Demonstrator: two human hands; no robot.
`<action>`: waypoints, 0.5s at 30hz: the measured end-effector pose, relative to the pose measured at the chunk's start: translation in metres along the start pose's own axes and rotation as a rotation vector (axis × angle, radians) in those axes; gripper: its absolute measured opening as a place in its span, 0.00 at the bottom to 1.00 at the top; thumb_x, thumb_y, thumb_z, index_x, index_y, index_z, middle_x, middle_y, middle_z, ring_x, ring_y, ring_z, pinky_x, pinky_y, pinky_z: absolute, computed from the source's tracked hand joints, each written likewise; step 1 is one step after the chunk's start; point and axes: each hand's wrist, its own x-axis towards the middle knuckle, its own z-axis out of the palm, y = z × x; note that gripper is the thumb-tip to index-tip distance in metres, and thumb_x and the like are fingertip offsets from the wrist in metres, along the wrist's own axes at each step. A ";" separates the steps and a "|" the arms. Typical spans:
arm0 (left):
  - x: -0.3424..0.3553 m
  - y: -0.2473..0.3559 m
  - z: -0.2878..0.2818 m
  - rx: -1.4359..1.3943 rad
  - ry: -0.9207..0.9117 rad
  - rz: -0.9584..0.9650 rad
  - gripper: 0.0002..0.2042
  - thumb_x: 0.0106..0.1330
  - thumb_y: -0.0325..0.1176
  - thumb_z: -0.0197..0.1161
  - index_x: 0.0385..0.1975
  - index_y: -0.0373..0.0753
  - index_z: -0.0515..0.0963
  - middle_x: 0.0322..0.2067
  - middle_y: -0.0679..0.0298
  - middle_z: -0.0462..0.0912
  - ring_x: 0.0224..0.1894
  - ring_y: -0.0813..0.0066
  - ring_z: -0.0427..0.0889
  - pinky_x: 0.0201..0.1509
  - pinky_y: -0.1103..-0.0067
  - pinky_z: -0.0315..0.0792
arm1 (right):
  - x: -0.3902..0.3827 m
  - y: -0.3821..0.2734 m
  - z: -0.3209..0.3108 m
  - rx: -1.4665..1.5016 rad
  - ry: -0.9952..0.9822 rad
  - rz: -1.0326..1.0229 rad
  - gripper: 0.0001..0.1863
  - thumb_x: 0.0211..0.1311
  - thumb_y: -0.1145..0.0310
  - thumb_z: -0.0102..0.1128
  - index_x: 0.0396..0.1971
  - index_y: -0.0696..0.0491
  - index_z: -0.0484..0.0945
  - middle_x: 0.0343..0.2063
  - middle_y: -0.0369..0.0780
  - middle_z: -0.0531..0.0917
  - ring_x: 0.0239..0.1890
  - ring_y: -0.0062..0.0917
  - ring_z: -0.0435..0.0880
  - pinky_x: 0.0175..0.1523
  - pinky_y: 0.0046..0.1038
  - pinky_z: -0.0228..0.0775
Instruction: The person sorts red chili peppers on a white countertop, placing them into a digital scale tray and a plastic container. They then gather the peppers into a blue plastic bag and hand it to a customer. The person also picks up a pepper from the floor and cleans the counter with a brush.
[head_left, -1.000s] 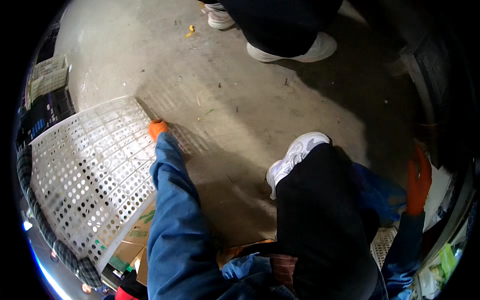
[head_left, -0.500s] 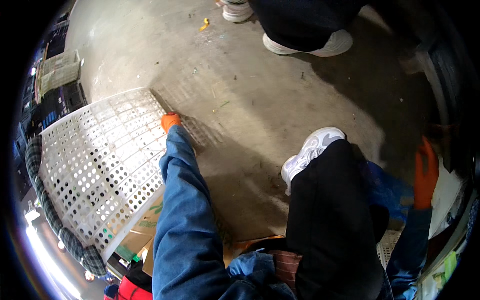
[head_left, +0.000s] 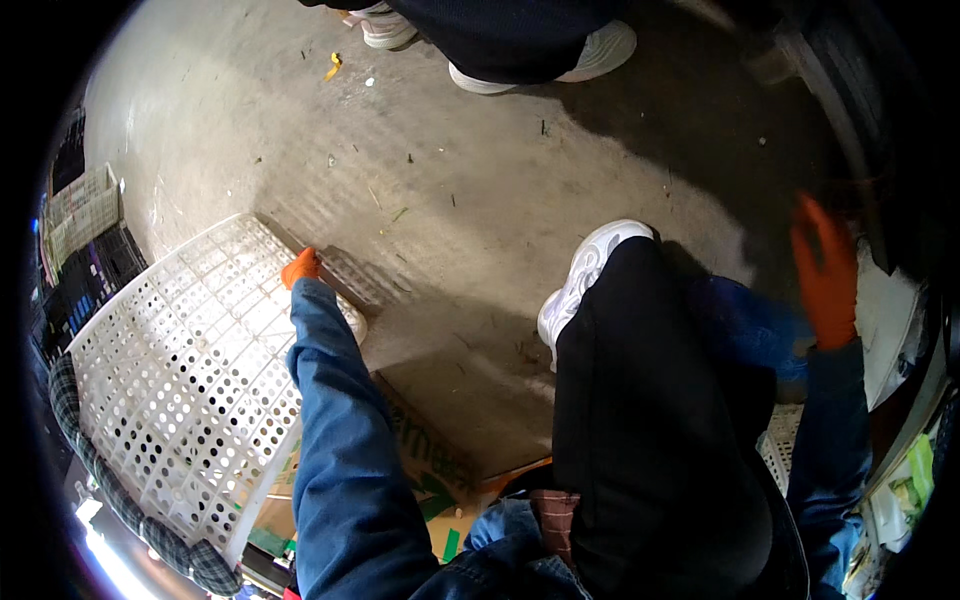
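My left hand [head_left: 301, 268], in an orange glove, is closed on the edge of a large white perforated plastic crate [head_left: 190, 345]. The crate is tilted, with its hole-filled face toward me and a padded plaid roll [head_left: 95, 470] along its outer left edge. Off to the right, my right hand [head_left: 826, 275], also in an orange glove, is held out with its fingers apart and nothing visible in it. It is nearest a dark upright edge and a whitish panel-like thing [head_left: 886, 315]. Below that hand lies a blue plastic bag [head_left: 745, 325].
A person in dark trousers and white shoes [head_left: 600, 52] stands at the far side. Beneath my left arm is a cardboard box [head_left: 430, 460]. Stacked crates [head_left: 82, 212] line the far left. A yellow scrap [head_left: 333, 67] lies on the concrete floor [head_left: 480, 190].
The whole view has shifted, so the floor and the other person's shoes sit further left. More of the cardboard box shows beside my left arm. My left hand keeps its hold on the crate.
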 end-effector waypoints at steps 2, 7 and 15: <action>0.021 -0.011 0.003 0.582 -0.050 0.285 0.12 0.46 0.34 0.63 0.11 0.34 0.72 0.15 0.62 0.77 0.15 0.74 0.73 0.21 0.77 0.67 | -0.003 -0.006 -0.005 0.012 0.017 0.005 0.21 0.64 0.68 0.50 0.58 0.45 0.67 0.47 0.42 0.76 0.52 0.31 0.73 0.57 0.35 0.64; -0.047 0.020 0.008 -0.264 -0.196 -0.005 0.09 0.45 0.31 0.64 0.13 0.35 0.71 0.16 0.64 0.75 0.16 0.73 0.73 0.19 0.79 0.65 | -0.011 -0.005 -0.013 0.052 0.054 0.002 0.21 0.64 0.69 0.50 0.57 0.46 0.68 0.47 0.41 0.75 0.51 0.31 0.74 0.57 0.35 0.64; -0.268 0.098 -0.029 -0.765 -0.775 -0.185 0.09 0.61 0.26 0.59 0.40 0.31 0.73 0.25 0.68 0.73 0.25 0.80 0.71 0.28 0.88 0.66 | -0.075 -0.049 -0.063 0.335 0.074 0.239 0.21 0.62 0.68 0.53 0.56 0.47 0.69 0.47 0.41 0.77 0.52 0.30 0.74 0.58 0.35 0.65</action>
